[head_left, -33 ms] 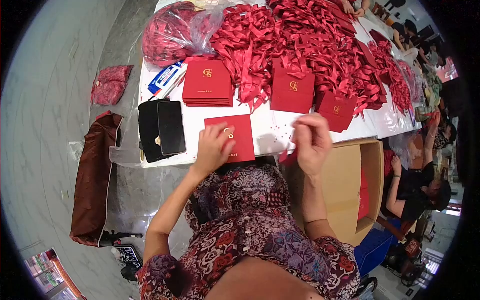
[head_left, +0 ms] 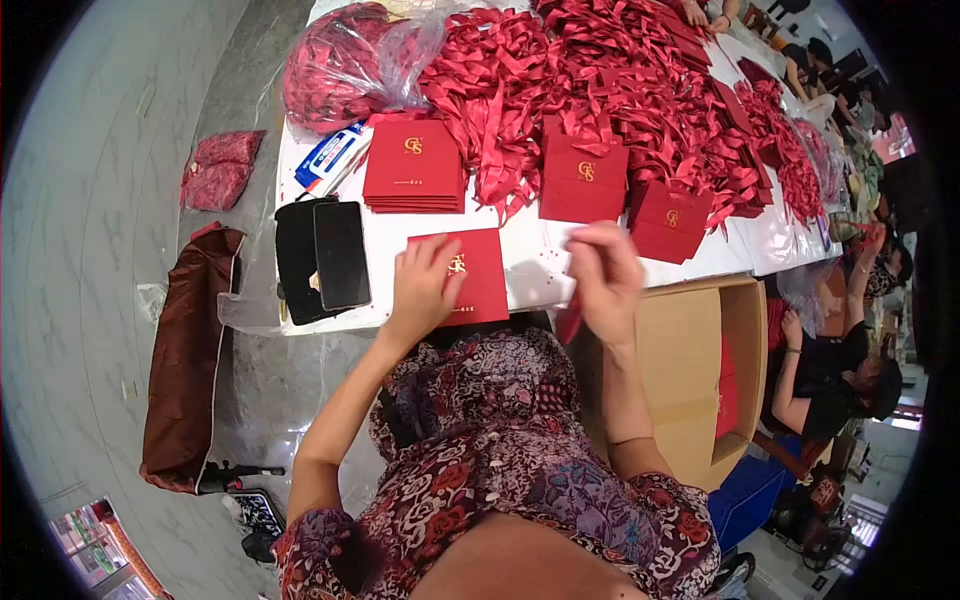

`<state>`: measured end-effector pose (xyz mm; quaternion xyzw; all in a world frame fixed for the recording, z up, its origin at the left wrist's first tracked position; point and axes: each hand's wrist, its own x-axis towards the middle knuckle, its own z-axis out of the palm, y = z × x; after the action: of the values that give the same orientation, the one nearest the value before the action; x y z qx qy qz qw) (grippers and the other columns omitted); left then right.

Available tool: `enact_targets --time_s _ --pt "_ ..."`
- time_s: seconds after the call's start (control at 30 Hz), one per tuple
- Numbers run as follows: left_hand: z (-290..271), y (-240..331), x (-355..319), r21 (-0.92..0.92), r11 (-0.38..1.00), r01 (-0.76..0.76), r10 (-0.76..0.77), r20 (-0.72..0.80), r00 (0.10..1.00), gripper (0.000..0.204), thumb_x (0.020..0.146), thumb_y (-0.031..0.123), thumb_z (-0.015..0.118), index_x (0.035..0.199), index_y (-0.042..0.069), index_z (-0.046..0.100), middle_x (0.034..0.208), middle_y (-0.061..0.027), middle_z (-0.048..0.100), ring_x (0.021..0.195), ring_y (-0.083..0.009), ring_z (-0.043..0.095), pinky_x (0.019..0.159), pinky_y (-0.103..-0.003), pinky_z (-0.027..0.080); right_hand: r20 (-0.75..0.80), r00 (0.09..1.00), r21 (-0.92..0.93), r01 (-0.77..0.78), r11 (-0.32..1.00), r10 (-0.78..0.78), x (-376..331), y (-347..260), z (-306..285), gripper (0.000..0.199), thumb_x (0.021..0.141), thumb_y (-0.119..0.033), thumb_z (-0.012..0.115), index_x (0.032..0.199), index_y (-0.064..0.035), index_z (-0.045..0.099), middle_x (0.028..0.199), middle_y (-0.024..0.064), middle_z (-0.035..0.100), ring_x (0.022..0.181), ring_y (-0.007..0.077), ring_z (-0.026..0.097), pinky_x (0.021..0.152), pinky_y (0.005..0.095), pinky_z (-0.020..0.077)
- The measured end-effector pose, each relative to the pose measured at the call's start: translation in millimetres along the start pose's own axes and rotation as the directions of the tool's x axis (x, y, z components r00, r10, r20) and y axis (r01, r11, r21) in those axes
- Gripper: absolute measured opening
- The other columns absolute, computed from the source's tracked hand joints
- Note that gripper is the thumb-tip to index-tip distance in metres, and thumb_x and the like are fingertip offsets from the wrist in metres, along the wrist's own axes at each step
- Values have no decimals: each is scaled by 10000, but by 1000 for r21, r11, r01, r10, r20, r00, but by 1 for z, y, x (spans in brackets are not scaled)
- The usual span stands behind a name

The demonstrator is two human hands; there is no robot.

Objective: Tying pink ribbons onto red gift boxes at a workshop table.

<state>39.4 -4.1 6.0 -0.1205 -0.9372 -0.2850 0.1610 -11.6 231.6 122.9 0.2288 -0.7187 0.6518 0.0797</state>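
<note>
A flat red paper bag [head_left: 482, 292] with a gold emblem lies at the table's front edge. My left hand [head_left: 422, 285] rests on its left part, fingers stretched out and partly over the emblem. To the right of the bag, my right hand [head_left: 608, 280] is raised over the table edge with its fingers curled together. A piece of red ribbon [head_left: 568, 318] hangs below those fingers; its upper end is hidden by the hand. Behind the bag stands a neat stack of red bags [head_left: 414, 165], and more red bags [head_left: 585, 180] lie to the right.
A big heap of red ribbons [head_left: 500, 90] covers the far table, beside a clear plastic bag of ribbon [head_left: 340, 70]. A phone [head_left: 342, 255] lies at left on a black pouch. An open cardboard box [head_left: 680, 370] stands at my right. Other people work at far right.
My right hand has shifted a little to the left, nearer the bag, with the ribbon below it. My left hand stays on the bag, almost unmoved.
</note>
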Motion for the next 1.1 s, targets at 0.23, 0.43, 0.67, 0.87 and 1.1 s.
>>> enact_targets --time_s 0.23,0.43,0.67,0.87,1.1 --pt "14 -17 26 143 984 111 -124 86 989 490 795 273 756 1208 37 637 1132 -136 572 1040 -313 502 882 -432 384 205 964 -351 -87 932 168 -15 104 55 149 901 -104 660 1020 -15 652 921 137 667 795 284 667 696 362 522" --pt "10 -12 39 73 989 125 -133 115 984 392 762 223 781 1096 72 642 1033 -125 620 988 -312 530 862 -433 381 183 978 -465 -8 885 104 -13 125 69 96 875 -99 658 900 -21 610 878 158 658 802 368 649 701 439 513" --pt "24 -20 36 -188 910 369 -338 176 925 246 771 100 744 982 57 625 863 -128 690 848 -341 654 825 -443 412 155 975 -458 -70 886 158 -14 119 78 128 792 -76 667 824 3 571 769 189 626 742 391 637 660 478 504" --pt "25 19 29 -45 963 264 -267 -56 962 189 787 54 684 972 91 677 864 -109 695 845 -307 631 797 -412 386 189 975 -584 18 811 115 -12 121 77 135 790 -92 669 830 10 590 787 203 646 729 395 646 651 464 511" --pt "21 -5 24 -345 833 433 -409 142 901 219 803 -1 665 1020 9 689 942 -181 733 888 -321 726 792 -352 553 232 958 -372 -73 925 168 -14 106 76 161 811 -91 686 886 -19 563 812 199 655 760 405 647 670 468 517"
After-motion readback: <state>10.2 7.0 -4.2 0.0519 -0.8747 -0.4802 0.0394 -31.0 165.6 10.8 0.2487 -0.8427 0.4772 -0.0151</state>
